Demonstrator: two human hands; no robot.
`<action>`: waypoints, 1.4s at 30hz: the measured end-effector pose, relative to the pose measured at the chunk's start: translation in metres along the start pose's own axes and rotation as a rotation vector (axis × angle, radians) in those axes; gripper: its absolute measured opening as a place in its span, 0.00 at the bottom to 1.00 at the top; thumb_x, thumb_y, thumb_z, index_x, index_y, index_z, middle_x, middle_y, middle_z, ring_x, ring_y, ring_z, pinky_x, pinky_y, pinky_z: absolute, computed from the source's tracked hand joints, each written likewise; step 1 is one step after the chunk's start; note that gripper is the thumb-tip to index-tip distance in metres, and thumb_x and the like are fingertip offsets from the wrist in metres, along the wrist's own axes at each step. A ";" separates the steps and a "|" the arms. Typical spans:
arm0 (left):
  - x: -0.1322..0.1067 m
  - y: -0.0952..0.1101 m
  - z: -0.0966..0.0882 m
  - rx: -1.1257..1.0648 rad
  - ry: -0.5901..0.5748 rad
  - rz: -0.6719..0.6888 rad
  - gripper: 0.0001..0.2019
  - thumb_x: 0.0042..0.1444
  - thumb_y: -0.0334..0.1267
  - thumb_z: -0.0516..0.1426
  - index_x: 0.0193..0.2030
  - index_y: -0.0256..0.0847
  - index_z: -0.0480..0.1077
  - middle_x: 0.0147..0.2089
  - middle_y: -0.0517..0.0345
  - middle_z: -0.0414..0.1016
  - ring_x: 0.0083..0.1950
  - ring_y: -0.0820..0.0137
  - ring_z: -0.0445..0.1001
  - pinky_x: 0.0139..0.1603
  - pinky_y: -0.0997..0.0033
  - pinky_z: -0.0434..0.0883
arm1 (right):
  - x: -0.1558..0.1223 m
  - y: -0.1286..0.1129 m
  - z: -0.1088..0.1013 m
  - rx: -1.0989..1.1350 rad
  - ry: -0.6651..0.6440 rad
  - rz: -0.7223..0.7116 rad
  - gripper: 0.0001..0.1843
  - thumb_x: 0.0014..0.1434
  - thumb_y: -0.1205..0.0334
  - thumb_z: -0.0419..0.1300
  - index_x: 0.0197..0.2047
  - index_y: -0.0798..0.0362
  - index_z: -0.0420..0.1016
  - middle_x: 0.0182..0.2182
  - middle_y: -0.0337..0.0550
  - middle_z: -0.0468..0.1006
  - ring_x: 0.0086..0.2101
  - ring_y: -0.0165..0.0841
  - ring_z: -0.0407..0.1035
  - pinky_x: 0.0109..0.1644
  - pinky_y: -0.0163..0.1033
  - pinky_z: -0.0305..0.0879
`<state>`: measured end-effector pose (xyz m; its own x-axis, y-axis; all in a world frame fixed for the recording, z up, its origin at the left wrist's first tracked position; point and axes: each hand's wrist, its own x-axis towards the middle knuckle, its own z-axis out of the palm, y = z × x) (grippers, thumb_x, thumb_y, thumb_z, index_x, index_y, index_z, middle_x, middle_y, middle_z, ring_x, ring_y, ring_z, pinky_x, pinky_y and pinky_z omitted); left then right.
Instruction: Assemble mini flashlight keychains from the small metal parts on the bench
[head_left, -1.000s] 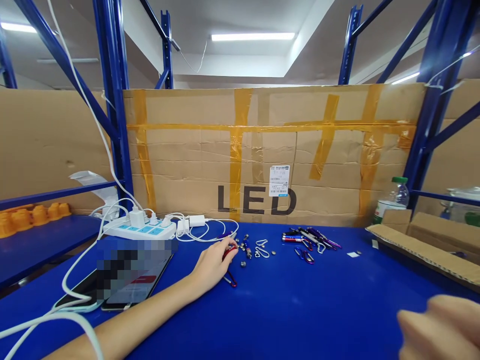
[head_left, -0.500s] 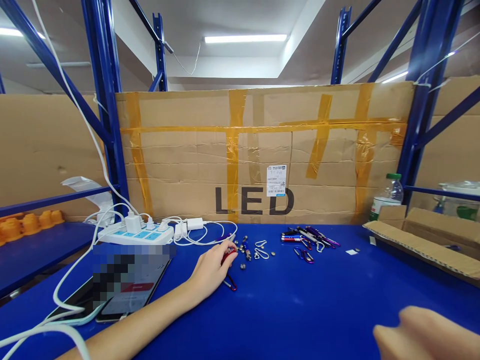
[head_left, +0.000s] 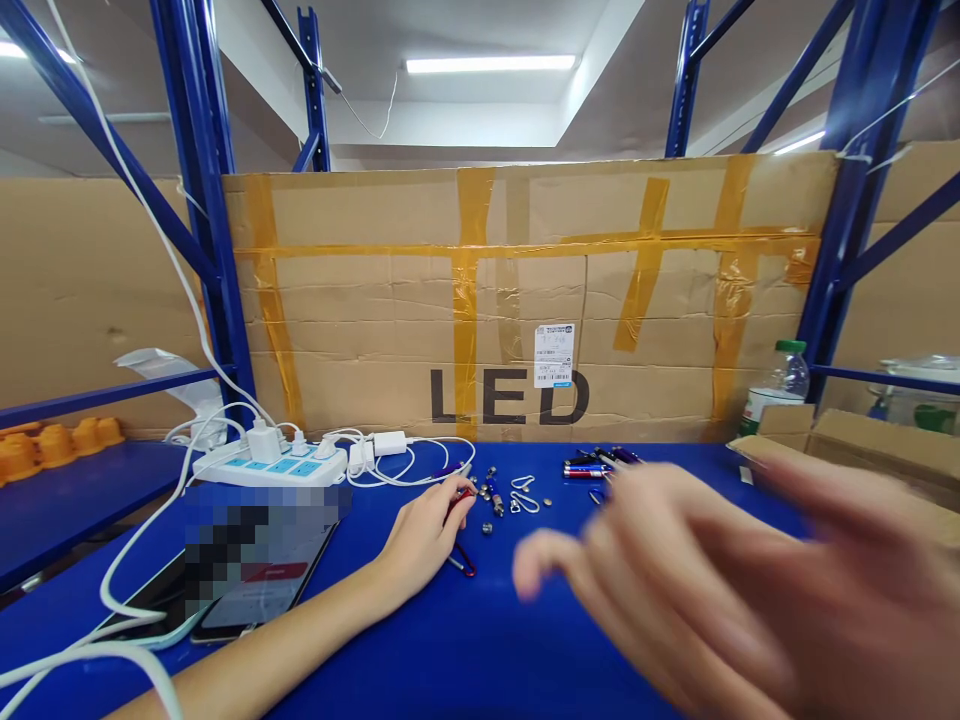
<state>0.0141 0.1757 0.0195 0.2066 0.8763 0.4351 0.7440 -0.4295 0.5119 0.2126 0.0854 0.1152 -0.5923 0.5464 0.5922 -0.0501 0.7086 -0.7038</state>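
Note:
My left hand point(head_left: 424, 535) rests on the blue table point(head_left: 480, 640), its fingers closed on a small red keychain flashlight point(head_left: 459, 503) whose red carabiner point(head_left: 465, 560) lies just beside the hand. My right hand point(head_left: 697, 590) is close to the camera at the right, blurred by motion, with its fingers spread apart and nothing in them. Small loose metal parts and silver clips point(head_left: 517, 497) lie just right of my left hand. A pile of coloured keychain flashlights point(head_left: 596, 464) lies farther back, partly hidden by my right hand.
A white power strip point(head_left: 270, 465) with chargers and cables sits at the back left. Phones point(head_left: 240, 590) lie at the left front. A taped cardboard wall marked LED point(head_left: 510, 320) closes the back. An open cardboard box point(head_left: 862, 445) and a plastic bottle point(head_left: 780, 385) stand at the right.
My right hand has swept up and left from the lower right corner into the middle of the view. My left hand has stayed on the red flashlight.

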 end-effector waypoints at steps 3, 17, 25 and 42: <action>0.001 0.000 -0.001 0.025 0.013 -0.049 0.12 0.59 0.42 0.41 0.42 0.45 0.63 0.32 0.62 0.71 0.34 0.72 0.70 0.36 0.75 0.63 | 0.041 0.032 -0.002 0.069 0.019 0.010 0.15 0.59 0.56 0.50 0.25 0.54 0.66 0.17 0.35 0.66 0.19 0.25 0.62 0.30 0.33 0.62; 0.000 0.001 -0.003 0.009 0.009 -0.092 0.09 0.60 0.41 0.42 0.43 0.45 0.58 0.31 0.64 0.70 0.33 0.73 0.70 0.33 0.76 0.60 | 0.086 0.203 -0.007 -0.857 -0.142 0.202 0.09 0.52 0.66 0.57 0.34 0.49 0.78 0.29 0.38 0.78 0.31 0.31 0.70 0.32 0.32 0.59; 0.001 -0.001 0.001 0.021 -0.035 -0.044 0.09 0.60 0.42 0.42 0.41 0.45 0.59 0.34 0.62 0.72 0.35 0.71 0.70 0.34 0.75 0.61 | 0.078 0.206 -0.003 -0.864 -0.059 0.219 0.08 0.51 0.64 0.59 0.36 0.50 0.77 0.31 0.39 0.76 0.31 0.30 0.68 0.33 0.32 0.59; 0.000 0.004 0.001 0.038 -0.091 0.058 0.08 0.60 0.40 0.43 0.42 0.45 0.61 0.34 0.63 0.71 0.36 0.74 0.70 0.38 0.76 0.63 | 0.036 0.179 0.007 -0.434 0.104 -0.081 0.06 0.56 0.71 0.54 0.28 0.54 0.62 0.29 0.38 0.70 0.31 0.29 0.64 0.37 0.34 0.60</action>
<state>0.0179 0.1747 0.0208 0.3057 0.8673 0.3929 0.7524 -0.4729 0.4585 0.1770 0.2288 0.0080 -0.5151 0.5080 0.6904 0.2626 0.8602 -0.4371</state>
